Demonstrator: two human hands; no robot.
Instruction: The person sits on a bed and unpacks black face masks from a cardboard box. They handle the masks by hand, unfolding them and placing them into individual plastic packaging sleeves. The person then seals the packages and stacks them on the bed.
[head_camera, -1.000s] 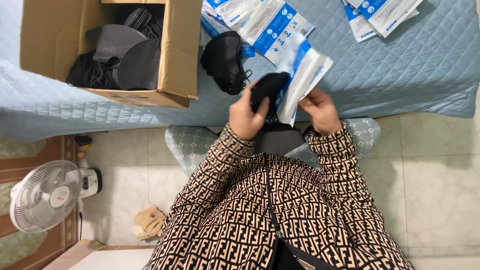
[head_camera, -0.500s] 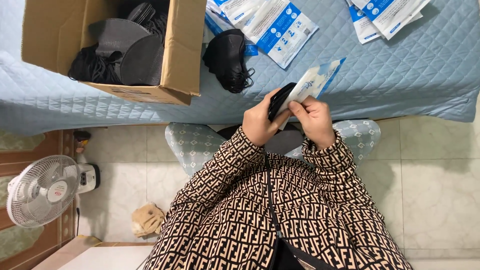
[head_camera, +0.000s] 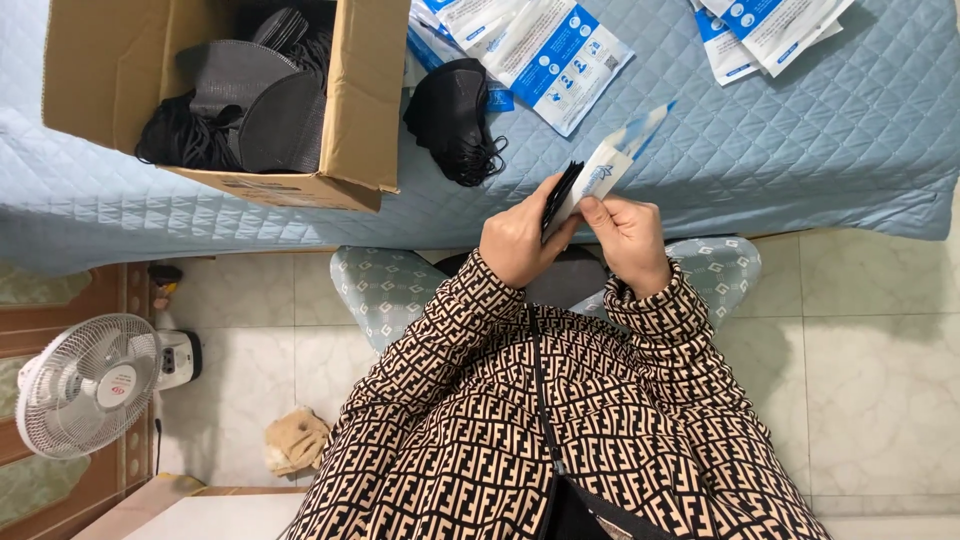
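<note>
Surface: quilted pale-blue cover (head_camera: 820, 150) is lying over a low table or bed, with tiled floor showing below its edge.
Head view, person: someone in a brown-and-black patterned jacket is sitting on a patterned stool (head_camera: 385, 290) and working over the front edge of the cover.
Left hand: left hand (head_camera: 520, 240) is curling its fingers around a folded black mask (head_camera: 556, 195), gripping it narrowly from the side.
Right hand: right hand (head_camera: 628, 235) is pinching the lower end of a white-and-blue pouch (head_camera: 610, 165), thumb on top and fingers closed beneath.
Work in hand: the mask is lying against the pouch mouth and appears to be going in; how deep it is sitting I cannot tell, as the hands are covering the joint.
Position of item: mask and pouch are being held together in the air, just above the near edge of the cover, between both hands.
Supply: cardboard box (head_camera: 365, 110) at the left is holding many loose black masks, and a small black pile (head_camera: 455, 120) is waiting just beside it.
Pouches: flat white-and-blue packets (head_camera: 560, 55) are lying near the pile; a second stack (head_camera: 770, 30) is sitting well apart at the right.
Progress, judged: packing is looking early to midway, since the box is looking well stocked.
Surroundings: a white fan (head_camera: 85, 385) is standing on the floor at the left.
</note>
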